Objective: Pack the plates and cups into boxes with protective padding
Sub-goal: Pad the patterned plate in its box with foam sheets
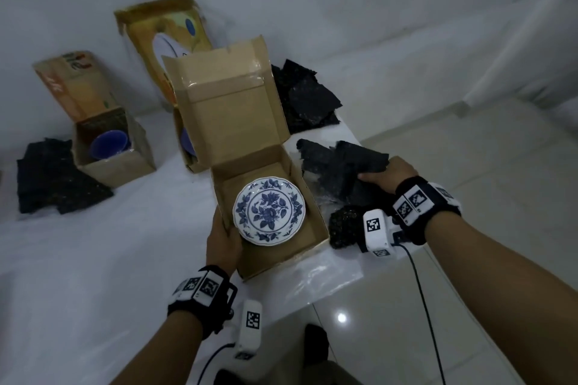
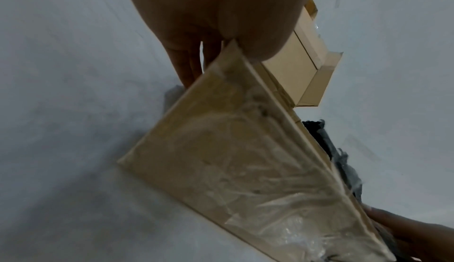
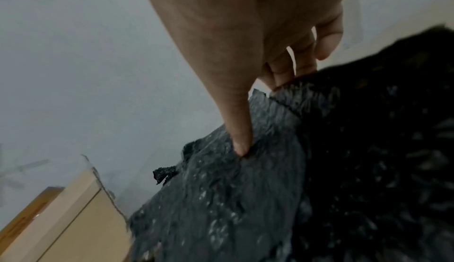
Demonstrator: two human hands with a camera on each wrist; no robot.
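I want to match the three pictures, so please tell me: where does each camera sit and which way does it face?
Head: high, looking down at the open box, the plate, both hands and forearms.
Left wrist: under the left hand, looking along the fingers gripping the box's wall.
Right wrist: under the right hand, facing the black padding it grips.
Shared: both wrist views show the box and padding.

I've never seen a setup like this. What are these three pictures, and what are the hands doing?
No machine here: a person wears one camera on the head and one on each wrist. The head picture looks down at a white table. The left hand grips the wall of an open cardboard box that holds a blue-patterned plate. The right hand pinches a black padding sheet. The two wrist pictures show the same grips up close. Farther back stands a second box with a blue cup.
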